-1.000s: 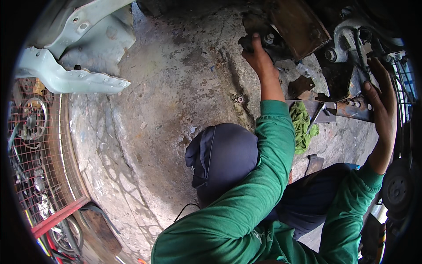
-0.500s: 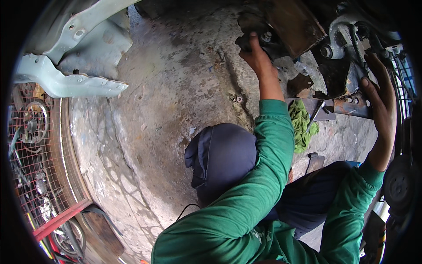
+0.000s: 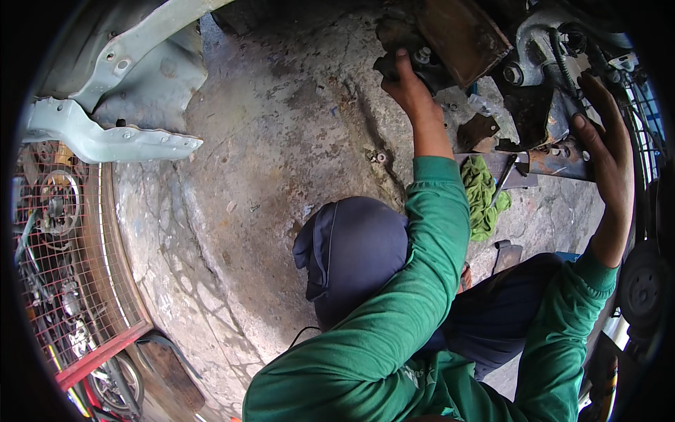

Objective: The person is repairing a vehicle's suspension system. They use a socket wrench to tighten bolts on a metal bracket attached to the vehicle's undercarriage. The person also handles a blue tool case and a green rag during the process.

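Note:
My left hand (image 3: 416,97) is wrapped round a dark metal bracket (image 3: 394,41) with a bolt (image 3: 422,55) through it. Its thumb lies on top, while the other fingers are hidden beneath. On the right, my right hand (image 3: 610,144) has its thumb and fingers apart, beside a grey cast metal arm (image 3: 540,41) with a ribbed dark hose (image 3: 557,60). Contact there is hard to make out. Below that arm lies a rusty metal bar (image 3: 559,163). Between my forearms a green rag (image 3: 481,204) rests on the floor with a ratchet wrench (image 3: 505,181) across it.
A pale bent sheet-metal panel (image 3: 133,133) juts in at the upper left. Under it stands a red-framed wire mesh (image 3: 67,260) with motorbike parts behind. The concrete floor (image 3: 232,211) is cracked. A rusty plate (image 3: 464,46) hangs beside my left hand.
The view has tilted a little, so the parts at the right sit slightly higher. My left hand keeps its hold on the bracket, and my right hand stays near the metal arm.

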The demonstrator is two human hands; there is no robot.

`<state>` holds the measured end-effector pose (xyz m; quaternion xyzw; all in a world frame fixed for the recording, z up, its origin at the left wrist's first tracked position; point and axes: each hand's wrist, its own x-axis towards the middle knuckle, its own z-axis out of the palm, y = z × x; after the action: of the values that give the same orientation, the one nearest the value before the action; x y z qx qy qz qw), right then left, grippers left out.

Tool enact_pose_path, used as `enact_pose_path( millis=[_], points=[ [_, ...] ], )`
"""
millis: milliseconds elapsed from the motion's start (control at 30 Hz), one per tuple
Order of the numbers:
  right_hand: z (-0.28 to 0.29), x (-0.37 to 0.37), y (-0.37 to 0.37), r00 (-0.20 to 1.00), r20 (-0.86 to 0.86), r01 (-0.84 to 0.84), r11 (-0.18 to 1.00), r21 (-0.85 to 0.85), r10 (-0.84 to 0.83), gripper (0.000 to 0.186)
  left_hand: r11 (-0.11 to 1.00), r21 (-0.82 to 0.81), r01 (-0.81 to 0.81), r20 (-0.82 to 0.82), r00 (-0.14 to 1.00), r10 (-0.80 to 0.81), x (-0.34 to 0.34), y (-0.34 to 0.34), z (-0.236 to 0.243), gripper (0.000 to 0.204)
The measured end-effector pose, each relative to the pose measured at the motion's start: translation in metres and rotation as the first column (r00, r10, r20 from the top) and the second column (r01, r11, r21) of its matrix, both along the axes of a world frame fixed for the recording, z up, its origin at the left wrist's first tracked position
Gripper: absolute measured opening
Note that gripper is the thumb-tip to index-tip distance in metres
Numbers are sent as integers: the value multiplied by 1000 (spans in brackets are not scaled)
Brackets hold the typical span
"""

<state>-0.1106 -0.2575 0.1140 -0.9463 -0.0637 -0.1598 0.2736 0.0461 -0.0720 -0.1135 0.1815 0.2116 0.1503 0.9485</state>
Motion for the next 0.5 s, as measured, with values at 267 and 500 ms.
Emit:
enact_pose_path(
  millis=[267,500],
  points=[
    [2,-1,2,999,-39,29,1000,-6,-29,62,1000,-27,1,-12,1000,-2,6,1,-6,89],
    [-1,1,-3,1000,12,4,999,-42,-4,61,999,-38,0,10,1000,0,-2,2,3,85]
  ],
)
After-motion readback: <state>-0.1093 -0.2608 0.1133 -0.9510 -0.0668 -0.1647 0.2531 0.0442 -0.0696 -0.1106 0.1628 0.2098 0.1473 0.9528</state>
